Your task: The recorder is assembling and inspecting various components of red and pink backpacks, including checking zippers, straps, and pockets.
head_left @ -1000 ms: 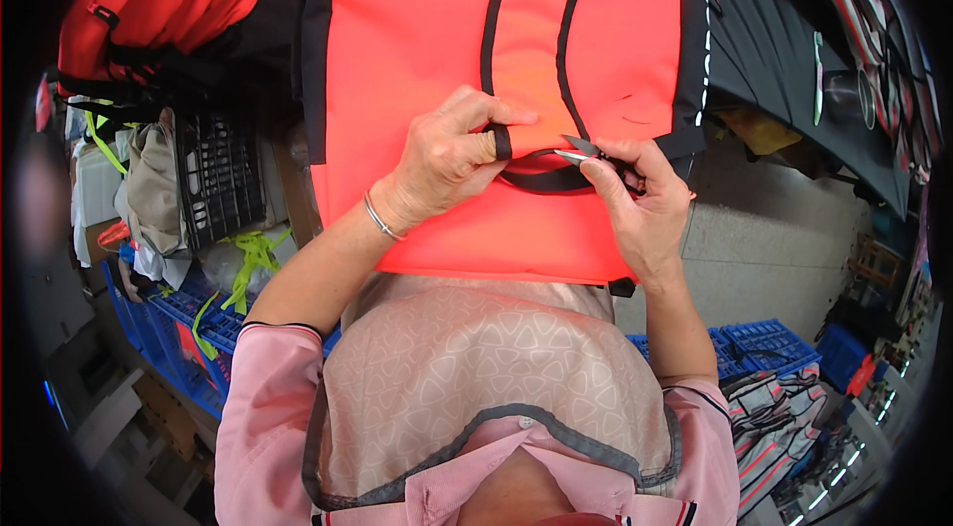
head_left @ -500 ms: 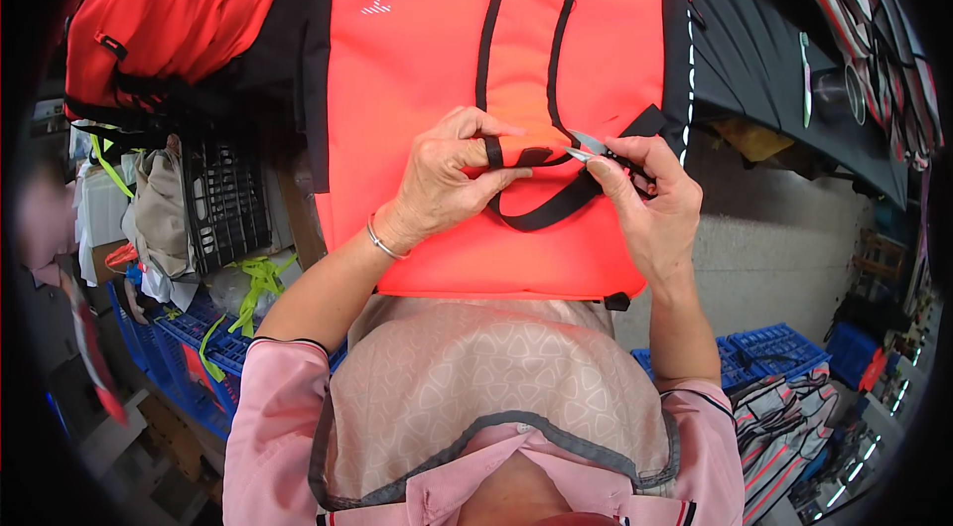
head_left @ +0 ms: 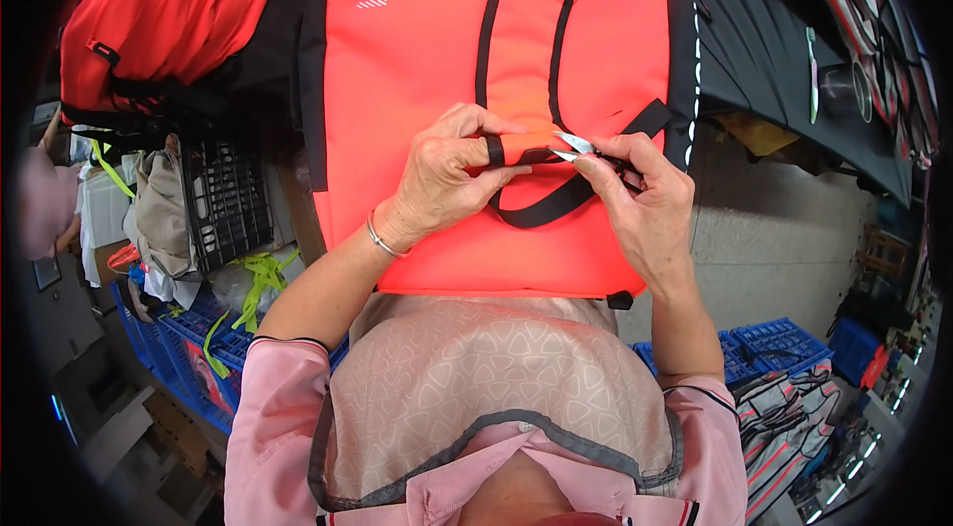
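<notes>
A large bright red-orange bag (head_left: pixel 417 69) with black side panels lies in front of me. Down its middle runs an orange shoulder strap (head_left: pixel 521 30) with black edging. My left hand (head_left: pixel 442 169) pinches the strap's folded lower end between thumb and fingers. In my right hand (head_left: pixel 645 198) is a pair of small thread snips (head_left: pixel 576 147), its pointed blades apart at the edge of that strap end. A black webbing strap (head_left: pixel 546 213) loops below the snips and passes behind my right fingers.
More red bags (head_left: pixel 169 20) are piled at the far left. Below them stand a black crate (head_left: pixel 230 198) and blue crates (head_left: pixel 164 347). Dark fabric (head_left: pixel 764 60) covers a surface at the right, with a clear cup (head_left: pixel 844 84) on it. Striped fabric pieces (head_left: pixel 789 427) lie at lower right.
The snips and my right hand have shifted slightly left, bringing the blades onto the strap end. My left hand keeps its pinch. A blurred person at far left has moved.
</notes>
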{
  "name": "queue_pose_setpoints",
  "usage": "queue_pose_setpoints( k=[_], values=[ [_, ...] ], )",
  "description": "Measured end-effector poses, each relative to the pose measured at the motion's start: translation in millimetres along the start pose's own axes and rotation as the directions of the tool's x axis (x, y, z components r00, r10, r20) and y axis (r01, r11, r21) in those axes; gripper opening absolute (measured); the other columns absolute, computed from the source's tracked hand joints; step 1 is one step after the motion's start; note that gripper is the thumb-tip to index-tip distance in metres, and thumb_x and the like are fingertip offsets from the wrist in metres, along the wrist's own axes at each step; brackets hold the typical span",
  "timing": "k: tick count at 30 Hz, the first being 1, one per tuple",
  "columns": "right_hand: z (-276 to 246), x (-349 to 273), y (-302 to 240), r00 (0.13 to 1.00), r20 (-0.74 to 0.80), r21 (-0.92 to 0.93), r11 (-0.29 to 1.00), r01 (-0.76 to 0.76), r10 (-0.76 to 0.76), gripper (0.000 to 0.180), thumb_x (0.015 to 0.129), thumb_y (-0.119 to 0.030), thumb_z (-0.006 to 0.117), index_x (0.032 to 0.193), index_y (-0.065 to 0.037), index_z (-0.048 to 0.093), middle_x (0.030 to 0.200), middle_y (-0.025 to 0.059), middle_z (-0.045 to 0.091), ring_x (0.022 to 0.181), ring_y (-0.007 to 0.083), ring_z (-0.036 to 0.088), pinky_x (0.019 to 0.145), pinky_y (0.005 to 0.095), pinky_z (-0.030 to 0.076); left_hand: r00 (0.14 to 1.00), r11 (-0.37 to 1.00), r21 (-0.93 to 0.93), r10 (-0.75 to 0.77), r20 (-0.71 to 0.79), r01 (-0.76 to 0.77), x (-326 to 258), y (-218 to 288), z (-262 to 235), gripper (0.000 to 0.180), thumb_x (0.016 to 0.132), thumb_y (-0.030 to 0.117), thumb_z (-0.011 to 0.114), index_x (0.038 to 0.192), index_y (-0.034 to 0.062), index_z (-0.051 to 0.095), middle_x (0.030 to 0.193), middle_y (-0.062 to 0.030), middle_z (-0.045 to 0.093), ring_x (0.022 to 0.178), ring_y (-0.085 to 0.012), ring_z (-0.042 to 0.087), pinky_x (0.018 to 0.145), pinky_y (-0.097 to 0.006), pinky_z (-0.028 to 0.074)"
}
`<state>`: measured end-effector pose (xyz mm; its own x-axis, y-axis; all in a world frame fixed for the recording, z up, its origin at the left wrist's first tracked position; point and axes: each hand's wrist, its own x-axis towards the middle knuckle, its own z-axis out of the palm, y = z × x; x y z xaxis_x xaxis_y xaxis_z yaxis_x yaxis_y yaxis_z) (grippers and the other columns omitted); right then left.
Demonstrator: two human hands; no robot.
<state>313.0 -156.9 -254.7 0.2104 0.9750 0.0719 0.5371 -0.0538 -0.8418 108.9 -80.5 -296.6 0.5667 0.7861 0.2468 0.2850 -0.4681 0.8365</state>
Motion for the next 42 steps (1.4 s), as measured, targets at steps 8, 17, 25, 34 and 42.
queue_pose_setpoints(
  k=[8, 17, 25, 34, 42],
  values=[
    [7.7, 7.4, 10.8, 0.976, 0.147, 0.376, 0.904, -0.202, 0.157, 0.017, 0.087, -0.007, 0.072, 0.098, 0.002, 0.063, 0.084, 0.0066, 0.070, 0.074, 0.0090, 0.065, 0.064, 0.0234, 0.051, 1.000, 0.999, -0.025, -0.020, 0.021, 0.021, 2.7, 1.5, -0.5, 0.036, 0.068, -0.001, 0.081, 0.102, 0.0098, 0.076, 0.098, -0.0041, 0.068, 0.088, -0.0163, 0.062, 0.076, -0.028, 0.052],
    [-12.7, 27.4, 3.4, 0.923, 0.294, 0.798, 0.469, -0.380, 0.248, 0.034, 0.095, -0.030, 0.065, 0.113, -0.002, 0.058, 0.068, -0.0013, 0.053, 0.055, 0.0030, 0.039, 0.052, 0.0159, 0.035, 0.930, 0.857, -0.361, -0.343, 0.133, 0.368, 10.2, 11.1, -6.1, 0.023, 0.078, 0.010, 0.080, 0.100, 0.0050, 0.075, 0.090, -0.0052, 0.068, 0.087, -0.0137, 0.062, 0.078, -0.029, 0.051],
    [-5.9, 2.3, 1.8, 0.997, -0.074, 0.146, 0.989, -0.022, 0.033, 0.015, 0.086, -0.010, 0.074, 0.092, 0.001, 0.067, 0.073, 0.0069, 0.067, 0.064, 0.0093, 0.063, 0.057, 0.0234, 0.049, 0.902, 0.828, -0.358, -0.409, 0.141, 0.432, 11.3, 14.8, -7.1, 0.022, 0.080, 0.008, 0.078, 0.102, 0.0055, 0.076, 0.090, -0.0036, 0.066, 0.085, -0.0113, 0.061, 0.077, -0.027, 0.050],
    [2.8, 10.2, 0.1, 0.966, -0.091, -0.245, 0.946, 0.212, -0.240, 0.021, 0.080, -0.020, 0.078, 0.084, -0.003, 0.067, 0.073, 0.0090, 0.068, 0.062, 0.0224, 0.067, 0.052, 0.0320, 0.051, 0.956, 0.935, -0.200, -0.289, 0.049, 0.293, 10.0, 17.3, -2.1, 0.025, 0.076, 0.007, 0.081, 0.101, 0.0078, 0.076, 0.085, -0.0049, 0.063, 0.077, -0.0125, 0.059, 0.069, -0.026, 0.050],
    [7.3, 14.2, 4.2, 0.928, -0.104, -0.293, 0.902, 0.316, -0.359, 0.020, 0.078, -0.018, 0.079, 0.082, -0.004, 0.065, 0.073, 0.0084, 0.067, 0.061, 0.0227, 0.065, 0.052, 0.0323, 0.050, 0.970, 0.962, -0.124, -0.241, 0.036, 0.244, 9.4, 17.0, -1.5, 0.023, 0.075, 0.008, 0.082, 0.098, 0.0087, 0.076, 0.082, -0.0057, 0.063, 0.074, -0.0138, 0.060, 0.065, -0.028, 0.049]
  ],
)
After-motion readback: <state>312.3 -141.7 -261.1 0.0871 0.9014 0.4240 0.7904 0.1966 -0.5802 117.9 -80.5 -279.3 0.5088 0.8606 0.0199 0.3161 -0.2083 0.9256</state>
